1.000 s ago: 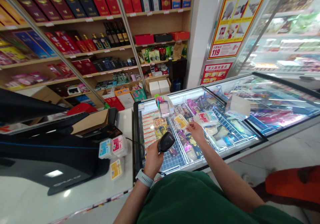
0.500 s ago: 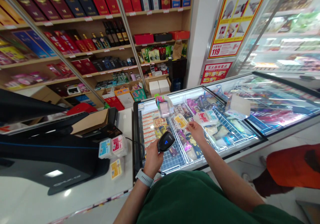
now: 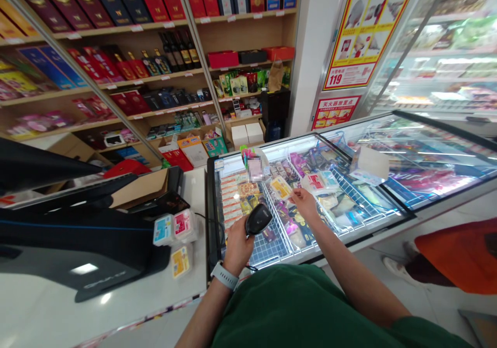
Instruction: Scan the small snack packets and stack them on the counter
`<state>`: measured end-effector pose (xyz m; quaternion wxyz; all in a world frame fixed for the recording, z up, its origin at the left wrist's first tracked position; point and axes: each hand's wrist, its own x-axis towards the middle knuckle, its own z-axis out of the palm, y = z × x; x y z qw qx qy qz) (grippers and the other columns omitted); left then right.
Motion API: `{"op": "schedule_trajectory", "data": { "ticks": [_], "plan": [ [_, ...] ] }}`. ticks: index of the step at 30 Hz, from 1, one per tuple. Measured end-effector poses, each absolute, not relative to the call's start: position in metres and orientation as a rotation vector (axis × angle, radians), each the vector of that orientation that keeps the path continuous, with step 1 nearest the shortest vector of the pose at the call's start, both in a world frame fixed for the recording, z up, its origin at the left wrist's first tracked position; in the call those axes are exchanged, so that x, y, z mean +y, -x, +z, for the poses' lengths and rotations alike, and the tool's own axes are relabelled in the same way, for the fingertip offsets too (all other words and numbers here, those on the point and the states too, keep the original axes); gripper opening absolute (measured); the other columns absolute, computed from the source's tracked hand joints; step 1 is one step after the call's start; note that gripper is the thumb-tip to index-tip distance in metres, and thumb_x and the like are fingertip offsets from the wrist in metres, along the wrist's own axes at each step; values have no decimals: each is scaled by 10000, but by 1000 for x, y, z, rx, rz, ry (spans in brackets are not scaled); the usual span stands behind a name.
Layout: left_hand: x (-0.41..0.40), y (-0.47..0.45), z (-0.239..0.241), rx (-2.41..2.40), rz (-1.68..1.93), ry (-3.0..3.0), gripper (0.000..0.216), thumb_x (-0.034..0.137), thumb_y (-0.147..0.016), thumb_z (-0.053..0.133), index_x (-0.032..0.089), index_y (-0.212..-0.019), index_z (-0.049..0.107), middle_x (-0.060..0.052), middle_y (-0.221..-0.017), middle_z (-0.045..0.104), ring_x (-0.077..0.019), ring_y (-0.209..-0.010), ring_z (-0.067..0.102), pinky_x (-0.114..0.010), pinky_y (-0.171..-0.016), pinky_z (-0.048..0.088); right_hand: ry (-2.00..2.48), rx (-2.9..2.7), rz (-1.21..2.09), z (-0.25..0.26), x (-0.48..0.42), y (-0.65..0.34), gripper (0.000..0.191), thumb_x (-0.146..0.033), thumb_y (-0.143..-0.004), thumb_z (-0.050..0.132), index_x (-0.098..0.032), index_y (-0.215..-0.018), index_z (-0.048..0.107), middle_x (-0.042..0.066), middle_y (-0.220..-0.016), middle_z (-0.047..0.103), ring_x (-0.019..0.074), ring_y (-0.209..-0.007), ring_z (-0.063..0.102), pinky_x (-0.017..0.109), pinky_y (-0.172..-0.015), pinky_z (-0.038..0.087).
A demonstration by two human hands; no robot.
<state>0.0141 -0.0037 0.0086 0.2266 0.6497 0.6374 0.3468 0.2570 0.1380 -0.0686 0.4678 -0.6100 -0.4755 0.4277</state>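
Note:
A black handheld barcode scanner (image 3: 258, 219) is in the grip of my left hand (image 3: 237, 242), above the chest freezer's glass top. My right hand (image 3: 305, 203) is closed in a pinch at the right edge of a clear plastic box with a yellow label (image 3: 280, 187). The scanner's head is just below and left of that box. Right of the box, on the glass, sit a red-labelled box (image 3: 315, 181) and a blue-labelled box (image 3: 329, 179), side by side. Several similar boxes (image 3: 183, 225) stand on the counter to the left.
The chest freezer (image 3: 392, 179) holds wire baskets of packaged food. An open white carton (image 3: 370, 165) rests on its glass. Left is a checkout machine (image 3: 112, 255) on a white counter (image 3: 155, 304). A person in orange clothing (image 3: 458, 255) stands at right. Stocked shelves (image 3: 155, 81) line the back.
The blue light on the scanner has gone dark. Both my hands stay almost in place. At the right, the person in orange has shifted, and a white shoe shows more fully.

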Motion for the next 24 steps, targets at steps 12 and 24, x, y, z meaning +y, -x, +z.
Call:
{"op": "schedule_trajectory", "data": {
  "ticks": [12, 24],
  "plan": [
    [-5, -16, 11, 1764, 947, -1772, 519, 13, -691, 543, 143, -1189, 610, -131, -1164, 710, -293, -1121, 653, -487, -1010, 493, 1500, -1167, 1053, -64, 135, -255, 160, -317, -818, 624, -196, -922, 630, 23, -804, 728, 189, -718, 745, 349, -760, 618],
    [-9, -18, 20, 1730, 972, -1785, 525, 6, -688, 528, 165, -1181, 616, -114, -1154, 712, -281, -1125, 648, -472, -1014, 498, 1446, -1116, 1121, -67, 132, -251, 134, -294, -814, 638, -187, -896, 630, 24, -761, 724, 190, -706, 742, 358, -764, 621]
  ]
}}
